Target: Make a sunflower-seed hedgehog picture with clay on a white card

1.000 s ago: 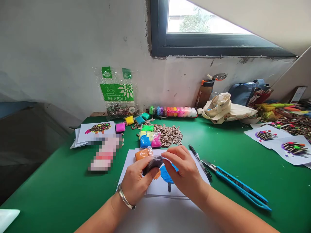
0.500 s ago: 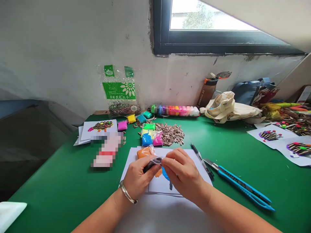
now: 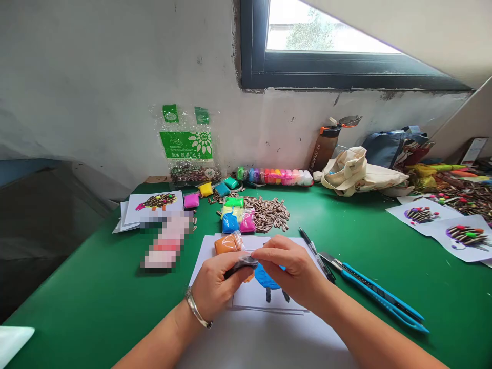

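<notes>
My left hand (image 3: 217, 282) is closed around a small clear packet of black modelling clay (image 3: 243, 264). The fingertips of my right hand (image 3: 294, 264) pinch the upper right edge of that packet. Both hands hover over a white paper sheet (image 3: 249, 301). On the sheet lies a flat blue clay shape (image 3: 269, 277) with two dark clay legs and a bit of orange at its left, partly hidden by my hands. An orange clay packet (image 3: 227, 244) rests on the paper just behind my left hand.
Several clay packets (image 3: 230, 222) and a heap of sunflower seeds (image 3: 271, 212) lie behind the paper. To the right are a black pen (image 3: 313, 248) and a blue tool with a metal tip (image 3: 380, 294). Finished seed pictures (image 3: 418, 215) lie at the far right, others (image 3: 156, 205) at left.
My right hand's fingers have shifted along the packet's edge and straightened somewhat. The packet stays in my left hand. The view has swayed slightly and come back.
</notes>
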Demonstrator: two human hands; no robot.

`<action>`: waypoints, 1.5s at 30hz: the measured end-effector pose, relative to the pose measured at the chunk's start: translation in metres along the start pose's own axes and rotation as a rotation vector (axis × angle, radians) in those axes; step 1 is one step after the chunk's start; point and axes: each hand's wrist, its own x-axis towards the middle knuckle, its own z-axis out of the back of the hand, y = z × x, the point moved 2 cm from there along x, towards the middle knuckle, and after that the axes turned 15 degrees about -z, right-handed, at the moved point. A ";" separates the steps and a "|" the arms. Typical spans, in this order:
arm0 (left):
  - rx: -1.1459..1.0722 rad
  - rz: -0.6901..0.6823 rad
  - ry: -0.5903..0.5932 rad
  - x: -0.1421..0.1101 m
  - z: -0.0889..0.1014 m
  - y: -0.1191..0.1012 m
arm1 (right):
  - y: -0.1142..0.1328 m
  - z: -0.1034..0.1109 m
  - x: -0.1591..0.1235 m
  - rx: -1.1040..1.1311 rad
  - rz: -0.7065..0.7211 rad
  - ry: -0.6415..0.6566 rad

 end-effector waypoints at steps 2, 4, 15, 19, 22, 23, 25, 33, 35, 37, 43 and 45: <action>-0.037 0.014 0.045 0.000 0.000 -0.001 | 0.003 0.001 0.000 -0.015 0.041 0.025; -0.081 0.032 0.089 0.000 0.000 -0.001 | 0.006 0.003 0.000 -0.033 0.084 0.067; -0.235 0.187 0.258 -0.002 -0.002 0.004 | 0.008 0.006 0.000 -0.175 0.101 0.252; -0.313 0.224 0.283 0.000 -0.004 0.001 | 0.011 0.009 0.001 -0.167 0.047 0.360; -0.358 0.258 0.279 0.000 -0.005 -0.001 | 0.013 0.013 0.001 -0.153 0.029 0.404; -0.370 0.269 0.276 -0.001 -0.005 -0.002 | 0.013 0.013 0.001 -0.156 0.021 0.411; -0.395 0.288 0.275 -0.001 -0.005 -0.003 | 0.012 0.014 0.001 -0.168 -0.005 0.422; -0.348 0.324 0.258 -0.003 -0.005 -0.004 | 0.013 0.008 0.000 -0.133 -0.074 0.407; -0.335 0.336 0.247 -0.003 -0.006 -0.005 | 0.014 0.006 -0.001 -0.112 -0.091 0.390; -0.343 0.338 0.245 -0.002 -0.007 -0.005 | 0.015 0.004 -0.002 -0.089 -0.098 0.374; -0.396 0.361 0.242 -0.002 -0.007 -0.005 | 0.014 0.000 -0.006 -0.084 -0.075 0.325; -0.407 0.367 0.224 -0.001 -0.006 -0.006 | 0.014 0.001 -0.006 -0.062 -0.049 0.304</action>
